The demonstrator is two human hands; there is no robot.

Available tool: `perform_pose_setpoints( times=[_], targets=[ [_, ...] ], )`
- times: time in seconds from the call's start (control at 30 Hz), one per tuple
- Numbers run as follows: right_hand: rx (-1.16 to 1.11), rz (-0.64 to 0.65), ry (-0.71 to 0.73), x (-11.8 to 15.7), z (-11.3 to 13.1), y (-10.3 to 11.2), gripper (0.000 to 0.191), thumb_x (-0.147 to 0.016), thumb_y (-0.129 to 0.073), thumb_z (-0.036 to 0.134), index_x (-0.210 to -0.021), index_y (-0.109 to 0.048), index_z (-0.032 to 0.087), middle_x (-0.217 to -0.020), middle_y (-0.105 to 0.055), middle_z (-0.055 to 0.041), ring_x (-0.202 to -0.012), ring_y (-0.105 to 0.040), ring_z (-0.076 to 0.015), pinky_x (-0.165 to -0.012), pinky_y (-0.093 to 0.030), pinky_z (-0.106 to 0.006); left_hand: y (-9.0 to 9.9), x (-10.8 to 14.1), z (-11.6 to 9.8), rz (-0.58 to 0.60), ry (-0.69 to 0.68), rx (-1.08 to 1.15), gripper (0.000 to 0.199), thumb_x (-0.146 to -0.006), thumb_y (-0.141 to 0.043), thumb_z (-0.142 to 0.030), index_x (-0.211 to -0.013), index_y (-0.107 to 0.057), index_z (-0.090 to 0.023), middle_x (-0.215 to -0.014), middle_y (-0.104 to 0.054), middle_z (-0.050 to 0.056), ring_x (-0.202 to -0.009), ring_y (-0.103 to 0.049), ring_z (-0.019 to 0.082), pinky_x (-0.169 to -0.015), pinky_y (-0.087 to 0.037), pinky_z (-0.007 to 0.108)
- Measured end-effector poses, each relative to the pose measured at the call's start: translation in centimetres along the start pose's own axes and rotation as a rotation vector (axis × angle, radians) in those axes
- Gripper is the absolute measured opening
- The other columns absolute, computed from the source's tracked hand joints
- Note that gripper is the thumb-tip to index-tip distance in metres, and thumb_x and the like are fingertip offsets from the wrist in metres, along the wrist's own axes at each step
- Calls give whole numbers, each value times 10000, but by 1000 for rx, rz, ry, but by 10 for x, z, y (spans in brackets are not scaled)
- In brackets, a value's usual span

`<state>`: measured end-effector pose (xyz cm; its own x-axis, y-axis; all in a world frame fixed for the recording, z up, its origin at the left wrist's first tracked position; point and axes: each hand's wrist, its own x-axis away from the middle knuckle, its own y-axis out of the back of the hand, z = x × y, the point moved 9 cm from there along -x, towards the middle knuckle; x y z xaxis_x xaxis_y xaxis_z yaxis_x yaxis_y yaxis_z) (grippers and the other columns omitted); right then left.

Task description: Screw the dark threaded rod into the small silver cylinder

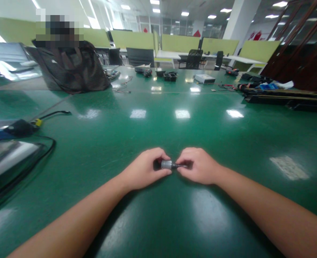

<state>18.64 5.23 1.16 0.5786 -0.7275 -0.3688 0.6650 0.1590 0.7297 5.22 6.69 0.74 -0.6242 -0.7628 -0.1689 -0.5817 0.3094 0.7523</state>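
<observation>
A small silver-and-black cylinder with a thin dark shaft (166, 164) lies crosswise between my two hands, low over the green table. My left hand (145, 168) is closed around its thick end, thumb below and fingers above. At the other end, my right hand (198, 165) pinches the thin shaft between thumb and forefinger. The remaining fingers of both hands curl out of sight. Blur keeps me from telling exactly what kind of part the cylinder is.
The glossy green table (115, 132) reflects the ceiling lights. To the left are a blue device with a black cable (18, 128) and a dark-edged panel (10, 161). A dark bag (72, 68) stands farther back. Long black bars (290, 98) lie at the right, a silver box (204, 79) behind.
</observation>
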Motion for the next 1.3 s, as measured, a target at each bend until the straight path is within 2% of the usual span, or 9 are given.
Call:
perform_pose_setpoints(
  times=[0.33,0.8,1.13,1.3],
  targets=[
    [30,12,-35,0,-3,-1,29,-802,-761,207,-812,-739,190,-781,-720,-24,-723,-621,-155,-701,-445,-278,-1,0,-1,3,-16,-2,194,-823,-764,-296,-967,-675,-202,-935,-702,24,-830,-654,189,-750,-493,294],
    [39,24,-61,5,-8,6,32,-757,-750,171,-757,-718,176,-688,-662,4,-633,-580,-124,-653,-414,-256,-1,0,-1,0,2,15,182,-835,-763,-298,-964,-678,-202,-925,-698,14,-830,-650,184,-743,-492,292],
    [-17,151,-152,10,-26,14,13,-736,-709,150,-737,-698,156,-681,-634,1,-587,-561,-110,-568,-414,-225,0,1,-1,-3,6,8,216,-829,-783,-321,-979,-685,-200,-942,-702,17,-840,-652,188,-748,-489,296],
    [-46,166,-163,11,-28,15,4,-735,-697,151,-738,-694,150,-677,-625,-2,-583,-553,-111,-561,-416,-223,-1,2,-1,-2,1,9,212,-831,-784,-316,-979,-683,-203,-944,-702,11,-844,-655,186,-758,-486,297]
  ],
)
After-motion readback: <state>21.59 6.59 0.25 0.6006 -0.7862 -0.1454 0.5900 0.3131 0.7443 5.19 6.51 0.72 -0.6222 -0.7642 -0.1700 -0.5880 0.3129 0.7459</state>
